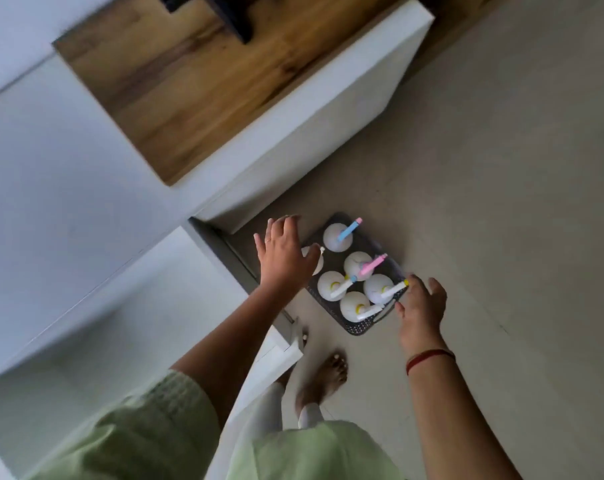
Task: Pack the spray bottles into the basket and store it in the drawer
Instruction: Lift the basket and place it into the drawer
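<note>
Packing looks done: we see six bottles [338, 238] standing in the basket [354, 328] on the floor, beside the open drawer [240, 261]. Storing it is still left. Our left hand [283, 252] hovers over its drawer-side edge, our right hand [421, 303] at the opposite edge, fingers [399, 308] spread wide, holding nothing.

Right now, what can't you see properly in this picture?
- One bottle: mostly hidden by the left hand, head view.
- Drawer inside: covered by the left arm.
- Basket near corner: hidden behind the right hand.
- Bottle labels: too small and blurred.
</note>
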